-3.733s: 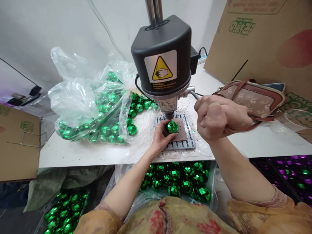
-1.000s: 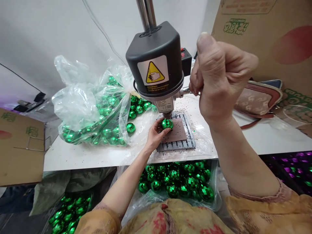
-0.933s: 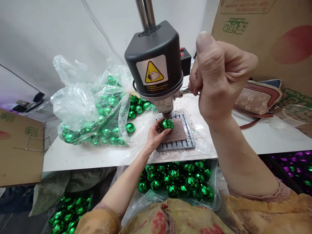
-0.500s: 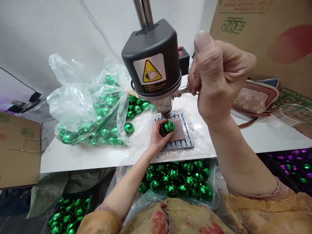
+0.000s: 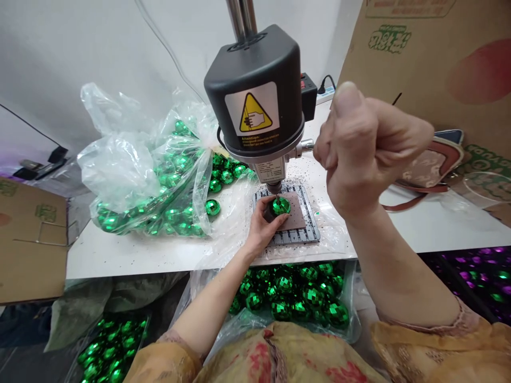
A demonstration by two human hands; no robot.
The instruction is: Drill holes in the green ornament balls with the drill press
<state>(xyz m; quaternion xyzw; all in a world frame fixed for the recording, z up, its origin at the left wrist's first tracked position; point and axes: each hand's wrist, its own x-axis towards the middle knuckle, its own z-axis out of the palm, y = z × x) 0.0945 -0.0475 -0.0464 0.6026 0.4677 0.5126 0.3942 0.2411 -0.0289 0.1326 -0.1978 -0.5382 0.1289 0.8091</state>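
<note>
My left hand (image 5: 266, 222) grips a shiny green faceted ball (image 5: 281, 206) on the pinkish pad of the drill press base (image 5: 312, 226). Thumb and fingers wrap its left side. Straight above it stands the drill press (image 5: 255, 101), black-headed with a yellow hand-warning sticker; its thin bit meets the top of the ball. Raised at the right, my right hand (image 5: 359, 149) is closed round the end of the press's metal feed lever (image 5: 305, 146). Most of the lever's grip is hidden by the fingers.
A clear plastic bag (image 5: 120, 170) of green balls lies on the white table (image 5: 131, 260) at left, one loose ball (image 5: 212, 207) beside it. More balls (image 5: 295, 292) fill a lined container below the table edge. A handbag (image 5: 431, 159) and cardboard box (image 5: 399, 80) stand at right.
My right hand has moved lower with the lever. The drill bit now shows at the top of the ball, which my left hand still holds. The view has shifted slightly.
</note>
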